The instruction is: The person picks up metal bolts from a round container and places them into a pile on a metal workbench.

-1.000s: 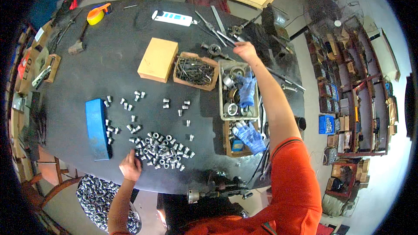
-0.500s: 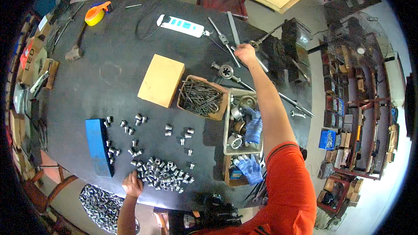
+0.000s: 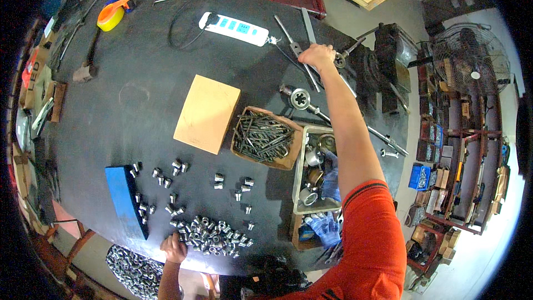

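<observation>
My right hand (image 3: 318,56) is stretched to the far right of the dark table, fingers curled. Its thumb side meets a tap wrench (image 3: 296,50), and a flat metal bar (image 3: 308,25) runs to the knuckles. Which of these it grips, if either, is hidden. A die stock (image 3: 300,99) with long handles lies nearer me. At the near edge, my left hand (image 3: 175,248) rests with bent fingers beside a heap of short silver metal fittings (image 3: 214,237); anything inside it is hidden. More fittings (image 3: 179,166) stand scattered beyond, next to a blue block (image 3: 125,203).
A yellow box (image 3: 207,114) sits mid-table beside a carton of drill bits (image 3: 264,136). A tray of metal parts (image 3: 300,186) and blue gloves (image 3: 325,228) lie under my right arm. Farther off are a power strip (image 3: 233,29), tape dispenser (image 3: 112,15) and hammer (image 3: 86,72).
The whole view has shifted. My right hand has moved a little farther away and closer to the tap wrench. My left hand keeps its place by the heap of fittings.
</observation>
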Action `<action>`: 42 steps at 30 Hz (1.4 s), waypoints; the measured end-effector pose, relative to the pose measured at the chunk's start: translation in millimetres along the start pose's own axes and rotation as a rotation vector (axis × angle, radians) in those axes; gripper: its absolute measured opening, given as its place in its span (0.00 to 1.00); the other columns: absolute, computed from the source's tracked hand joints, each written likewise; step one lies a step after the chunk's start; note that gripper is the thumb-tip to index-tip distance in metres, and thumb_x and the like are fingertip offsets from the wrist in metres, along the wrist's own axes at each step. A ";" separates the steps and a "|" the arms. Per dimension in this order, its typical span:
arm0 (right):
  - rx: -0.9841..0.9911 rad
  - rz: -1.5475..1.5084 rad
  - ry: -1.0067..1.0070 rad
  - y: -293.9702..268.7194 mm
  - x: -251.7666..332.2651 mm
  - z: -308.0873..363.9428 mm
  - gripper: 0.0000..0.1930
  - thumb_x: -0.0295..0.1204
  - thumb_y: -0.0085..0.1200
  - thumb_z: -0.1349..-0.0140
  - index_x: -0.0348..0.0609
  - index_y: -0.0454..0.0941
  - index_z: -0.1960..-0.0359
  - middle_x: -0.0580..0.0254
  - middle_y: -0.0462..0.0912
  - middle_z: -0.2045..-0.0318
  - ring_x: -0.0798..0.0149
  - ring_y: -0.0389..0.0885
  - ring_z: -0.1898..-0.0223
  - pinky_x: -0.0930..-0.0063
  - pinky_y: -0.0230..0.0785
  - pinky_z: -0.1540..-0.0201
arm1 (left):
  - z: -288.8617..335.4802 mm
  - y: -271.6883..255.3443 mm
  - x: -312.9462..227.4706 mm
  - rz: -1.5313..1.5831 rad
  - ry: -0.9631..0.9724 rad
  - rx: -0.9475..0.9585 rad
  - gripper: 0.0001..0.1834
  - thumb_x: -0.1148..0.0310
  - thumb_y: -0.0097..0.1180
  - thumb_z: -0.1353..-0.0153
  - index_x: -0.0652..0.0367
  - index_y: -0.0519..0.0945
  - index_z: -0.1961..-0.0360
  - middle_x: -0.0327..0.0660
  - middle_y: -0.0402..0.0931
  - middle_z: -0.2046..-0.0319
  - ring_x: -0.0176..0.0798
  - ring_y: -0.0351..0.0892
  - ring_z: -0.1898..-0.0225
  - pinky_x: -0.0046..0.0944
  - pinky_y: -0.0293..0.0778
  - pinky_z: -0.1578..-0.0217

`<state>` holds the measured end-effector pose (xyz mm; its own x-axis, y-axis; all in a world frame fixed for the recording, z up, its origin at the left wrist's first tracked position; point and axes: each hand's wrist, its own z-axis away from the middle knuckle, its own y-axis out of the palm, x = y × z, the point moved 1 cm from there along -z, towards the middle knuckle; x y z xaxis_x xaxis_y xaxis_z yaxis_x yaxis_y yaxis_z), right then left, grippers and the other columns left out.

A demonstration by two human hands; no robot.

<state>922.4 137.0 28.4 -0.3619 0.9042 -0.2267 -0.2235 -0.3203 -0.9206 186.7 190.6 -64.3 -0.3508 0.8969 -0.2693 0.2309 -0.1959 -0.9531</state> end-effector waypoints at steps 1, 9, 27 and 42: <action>0.021 -0.003 0.005 -0.7 1.6 -5.5 0.31 0.48 0.52 0.54 0.48 0.74 0.47 0.54 0.71 0.44 0.51 0.63 0.40 0.60 0.52 0.39 | -1.7 -0.3 2.4 0.044 -0.019 0.050 0.28 0.68 0.48 0.54 0.67 0.67 0.49 0.47 0.69 0.77 0.49 0.69 0.81 0.49 0.66 0.78; -0.148 -0.218 -0.077 34.1 -11.5 -47.4 0.18 0.44 0.54 0.60 0.56 0.83 0.66 0.61 0.82 0.60 0.56 0.79 0.57 0.63 0.70 0.54 | -4.8 -2.3 2.9 0.077 -0.025 0.051 0.26 0.68 0.48 0.53 0.65 0.68 0.50 0.46 0.69 0.78 0.50 0.70 0.81 0.48 0.66 0.80; 0.199 -1.139 -0.399 12.3 -77.7 31.4 0.11 0.34 0.50 0.43 0.42 0.81 0.65 0.65 0.81 0.68 0.71 0.75 0.72 0.77 0.67 0.67 | -9.8 -10.3 -1.2 0.047 -0.087 0.038 0.24 0.69 0.54 0.55 0.61 0.72 0.53 0.46 0.73 0.69 0.49 0.74 0.74 0.45 0.71 0.73; -0.224 -0.510 -0.384 39.4 42.3 71.2 0.12 0.36 0.57 0.54 0.41 0.82 0.71 0.52 0.81 0.63 0.55 0.78 0.61 0.68 0.68 0.55 | -5.5 -9.0 -7.7 0.049 -0.117 0.019 0.24 0.71 0.52 0.57 0.61 0.71 0.55 0.45 0.70 0.75 0.50 0.71 0.78 0.46 0.68 0.77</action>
<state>833.8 142.5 5.2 -0.5657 0.7492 0.3446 -0.2736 0.2237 -0.9355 192.3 187.7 -52.9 -0.4433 0.8340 -0.3285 0.2331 -0.2466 -0.9407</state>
